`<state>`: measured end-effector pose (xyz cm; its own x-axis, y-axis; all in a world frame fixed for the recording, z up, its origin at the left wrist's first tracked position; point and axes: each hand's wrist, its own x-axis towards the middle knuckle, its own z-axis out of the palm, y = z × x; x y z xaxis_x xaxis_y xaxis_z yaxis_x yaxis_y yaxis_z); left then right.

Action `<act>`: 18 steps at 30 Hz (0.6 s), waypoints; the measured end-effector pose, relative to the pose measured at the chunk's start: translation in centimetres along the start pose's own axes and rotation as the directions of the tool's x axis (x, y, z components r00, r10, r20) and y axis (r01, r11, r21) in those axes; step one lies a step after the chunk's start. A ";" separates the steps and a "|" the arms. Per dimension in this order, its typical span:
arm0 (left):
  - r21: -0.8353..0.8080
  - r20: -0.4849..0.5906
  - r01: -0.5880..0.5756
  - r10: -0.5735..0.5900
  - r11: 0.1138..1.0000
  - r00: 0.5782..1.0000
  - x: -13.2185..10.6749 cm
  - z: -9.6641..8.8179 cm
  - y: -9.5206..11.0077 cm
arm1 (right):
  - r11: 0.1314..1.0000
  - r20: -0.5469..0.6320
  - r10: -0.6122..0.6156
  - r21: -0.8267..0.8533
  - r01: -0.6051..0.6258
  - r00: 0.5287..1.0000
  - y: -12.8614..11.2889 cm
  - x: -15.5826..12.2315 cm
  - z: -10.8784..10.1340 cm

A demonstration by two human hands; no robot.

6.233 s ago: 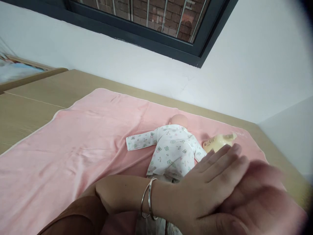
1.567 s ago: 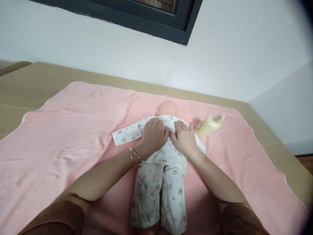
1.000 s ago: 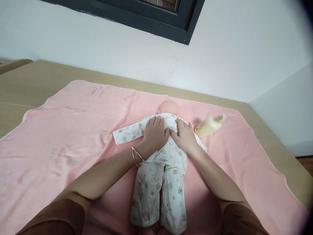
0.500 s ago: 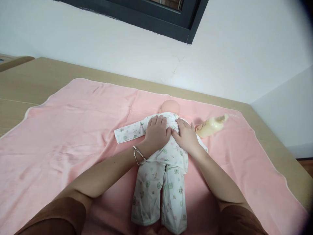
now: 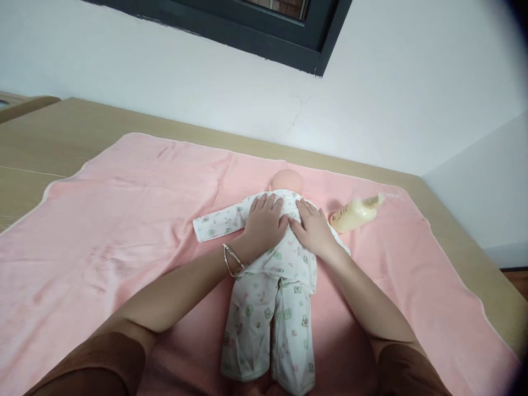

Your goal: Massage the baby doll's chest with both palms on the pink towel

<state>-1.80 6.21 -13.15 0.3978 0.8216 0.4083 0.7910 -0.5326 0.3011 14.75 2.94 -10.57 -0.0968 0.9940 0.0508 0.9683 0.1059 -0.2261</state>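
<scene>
White-patterned-clothed, round-headed doll (image 5: pixel 289 261), aligned near to far, is touched alike from above by flat, open left hand (image 5: pixel 265 224) and right hand (image 5: pixel 314 230), nothing gripped.

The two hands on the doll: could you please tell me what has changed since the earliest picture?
The left hand and right hand, close together at lower right in the earliest picture, have moved leftward in view and now rest side by side on the doll. The doll and the bottle are still on the pink cloth.

1 head view, forward and down
</scene>
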 end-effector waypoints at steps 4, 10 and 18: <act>0.039 -0.022 -0.066 0.067 0.997 0.997 -0.3 -0.6 0.6 | 0.996 -0.002 -0.066 -0.066 0.066 0.998 -0.8 -0.9 -0.7; 0.075 -0.036 -0.101 0.104 0.992 0.994 -1.2 -1.1 1.5 | 0.978 -0.100 -0.128 -0.179 0.109 0.987 -2.4 -3.1 -0.3; 0.062 0.078 0.048 -0.053 0.997 0.996 -0.2 -0.7 0.5 | 1.000 -0.036 0.019 -0.001 -0.019 0.999 -0.2 -0.1 0.2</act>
<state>-1.85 5.62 -12.46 0.3906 0.8620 0.3231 0.8363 -0.4789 0.2668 14.54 2.86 -10.74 -0.0699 0.9942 0.0815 0.9702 0.0868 -0.2263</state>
